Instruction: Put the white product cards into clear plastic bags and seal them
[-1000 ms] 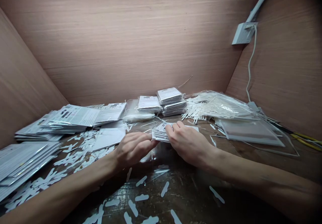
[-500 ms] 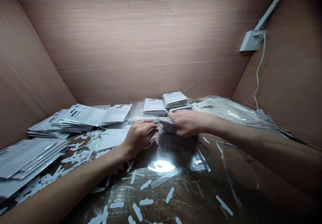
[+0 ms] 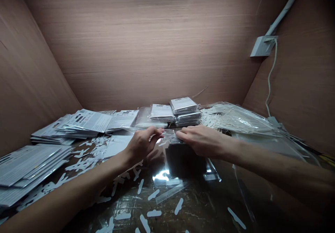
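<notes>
My left hand [image 3: 142,143] and my right hand [image 3: 201,140] meet above the middle of the dark table [image 3: 199,205]. Between them they pinch a clear plastic bag [image 3: 169,137] with a thin stack of small cards inside it, raised a little above the surface. The left fingers grip the bag's left end, the right fingers its right end. Just behind the hands stand small bagged stacks of cards [image 3: 183,111].
Piles of printed grey cards [image 3: 83,123] lie at the left, more at the near left edge [image 3: 23,166]. A bag of white sticks [image 3: 235,119] lies at the right. White paper strips [image 3: 154,212] litter the table. Wooden walls enclose three sides; a socket [image 3: 263,45] with cable is on the right wall.
Both hands moved away from me with the small card stack, then lifted it in the clear bag. The view tilted up a little.
</notes>
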The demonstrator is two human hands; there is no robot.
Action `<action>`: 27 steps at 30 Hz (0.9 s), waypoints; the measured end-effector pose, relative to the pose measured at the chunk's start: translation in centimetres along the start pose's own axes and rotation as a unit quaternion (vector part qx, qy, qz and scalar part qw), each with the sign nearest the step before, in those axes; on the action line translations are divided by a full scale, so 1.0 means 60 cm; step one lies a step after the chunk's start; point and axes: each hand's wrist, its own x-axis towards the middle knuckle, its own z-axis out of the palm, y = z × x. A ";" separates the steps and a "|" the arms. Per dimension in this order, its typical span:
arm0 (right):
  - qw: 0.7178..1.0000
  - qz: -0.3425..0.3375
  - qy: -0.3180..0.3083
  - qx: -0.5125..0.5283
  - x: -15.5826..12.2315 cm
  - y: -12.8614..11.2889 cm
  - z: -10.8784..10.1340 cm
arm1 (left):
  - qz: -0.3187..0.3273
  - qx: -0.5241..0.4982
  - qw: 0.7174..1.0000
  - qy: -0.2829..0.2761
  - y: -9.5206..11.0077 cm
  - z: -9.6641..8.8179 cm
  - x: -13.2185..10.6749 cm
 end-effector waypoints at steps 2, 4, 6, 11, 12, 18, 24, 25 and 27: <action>1.000 -0.008 0.018 -0.017 -0.014 -0.010 0.010 | 0.027 -0.013 0.999 -0.018 0.006 -0.007 0.000; 0.999 -0.006 0.031 -0.039 -0.023 -0.019 0.018 | 0.064 -0.024 0.997 -0.045 0.011 -0.011 0.002; 0.998 0.007 0.043 -0.054 -0.028 -0.027 0.023 | 0.098 -0.022 0.992 -0.075 0.015 -0.015 0.006; 0.993 0.020 0.090 -0.075 -0.033 -0.047 0.027 | 0.167 0.013 0.979 -0.112 0.031 -0.036 0.028; 0.991 0.021 0.101 -0.085 -0.034 -0.050 0.028 | 0.178 0.024 0.977 -0.115 0.034 -0.041 0.033; 0.974 0.029 0.163 -0.153 -0.053 -0.062 0.029 | 0.216 0.044 0.969 -0.116 0.046 -0.056 0.045; 0.966 -0.002 0.210 -0.150 -0.059 -0.065 0.028 | 0.179 -0.008 0.978 -0.106 0.049 -0.063 0.051; 0.966 0.003 0.210 -0.150 -0.059 -0.066 0.028 | 0.182 -0.008 0.976 -0.117 0.051 -0.065 0.053; 0.967 0.017 0.207 -0.151 -0.059 -0.068 0.026 | 0.191 -0.004 0.972 -0.137 0.055 -0.070 0.058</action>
